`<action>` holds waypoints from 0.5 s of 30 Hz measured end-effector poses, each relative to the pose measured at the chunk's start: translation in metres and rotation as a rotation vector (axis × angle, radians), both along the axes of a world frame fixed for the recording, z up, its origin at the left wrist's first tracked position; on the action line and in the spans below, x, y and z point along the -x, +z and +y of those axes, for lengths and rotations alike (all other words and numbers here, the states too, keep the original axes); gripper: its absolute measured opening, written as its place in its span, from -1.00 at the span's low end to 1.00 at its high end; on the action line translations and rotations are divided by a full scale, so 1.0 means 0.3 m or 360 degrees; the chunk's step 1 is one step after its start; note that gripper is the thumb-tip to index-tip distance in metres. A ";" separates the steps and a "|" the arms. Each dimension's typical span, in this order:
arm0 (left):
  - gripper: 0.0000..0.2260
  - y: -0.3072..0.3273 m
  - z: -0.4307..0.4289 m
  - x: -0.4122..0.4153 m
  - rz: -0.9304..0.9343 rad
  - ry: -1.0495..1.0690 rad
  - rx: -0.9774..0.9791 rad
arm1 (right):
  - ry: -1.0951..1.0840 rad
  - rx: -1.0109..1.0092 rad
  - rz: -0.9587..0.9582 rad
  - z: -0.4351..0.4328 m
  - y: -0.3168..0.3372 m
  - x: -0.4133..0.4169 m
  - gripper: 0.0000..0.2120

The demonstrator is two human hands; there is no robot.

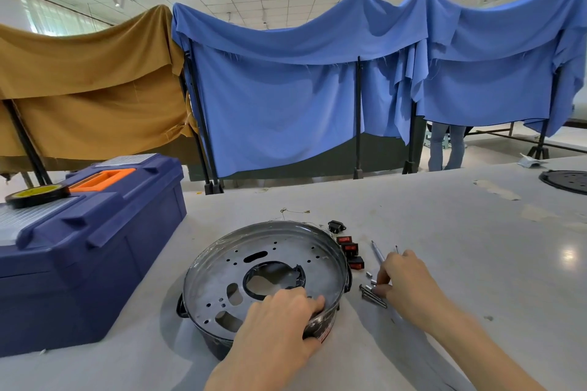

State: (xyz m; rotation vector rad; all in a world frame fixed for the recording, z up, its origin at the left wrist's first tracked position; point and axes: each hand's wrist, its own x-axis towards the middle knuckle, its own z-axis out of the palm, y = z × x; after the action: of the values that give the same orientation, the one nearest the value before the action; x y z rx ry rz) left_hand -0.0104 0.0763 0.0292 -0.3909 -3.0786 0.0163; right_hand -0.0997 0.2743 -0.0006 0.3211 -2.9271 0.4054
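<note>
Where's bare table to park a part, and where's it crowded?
Free: the table between pan and black disc, past the right hand; also beyond the pan. Tight: gap between toolbox and pan. Crowded: switches, screwdriver and screws right of the pan.

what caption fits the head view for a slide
Left hand grips the rim of a round dark metal appliance base while right hand touches long silver screws on a white table.

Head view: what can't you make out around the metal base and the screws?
Head view: whether the right hand pinches any of the screws; its fingers hide that.
Head view: near rim of the metal base, under the left hand.
Head view: black disc, cut off by the right edge.
</note>
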 end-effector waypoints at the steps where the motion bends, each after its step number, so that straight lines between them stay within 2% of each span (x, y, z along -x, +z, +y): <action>1: -0.59 0.001 0.000 -0.001 0.0003 -0.0001 -0.0006 | -0.0001 -0.0033 0.0010 -0.004 0.001 -0.001 -0.87; 6: -0.58 0.003 0.002 -0.003 -0.0008 0.0002 -0.0008 | -0.0007 -0.0024 -0.0027 -0.002 0.007 -0.002 -0.93; 8: -0.52 0.006 0.001 0.001 -0.0055 0.0008 0.0018 | -0.0015 0.0310 0.0001 0.001 0.016 -0.007 -0.89; 10: -0.44 0.005 0.002 0.008 -0.0107 0.0018 0.0069 | -0.0043 0.0857 -0.0070 0.001 0.032 -0.012 -0.82; 12: -0.40 0.002 0.005 0.011 -0.0112 0.0026 0.0120 | -0.0020 0.1303 -0.0210 -0.020 0.048 -0.031 -0.85; 15: -0.36 -0.007 0.009 0.007 -0.0042 0.0014 0.0164 | -0.0012 0.1626 -0.0463 -0.064 0.047 -0.064 -0.86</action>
State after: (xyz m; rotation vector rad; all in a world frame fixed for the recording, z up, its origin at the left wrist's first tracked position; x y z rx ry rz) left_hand -0.0125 0.0789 0.0272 -0.3847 -3.1143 0.1722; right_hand -0.0805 0.2549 0.0134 0.0922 -2.5049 1.9281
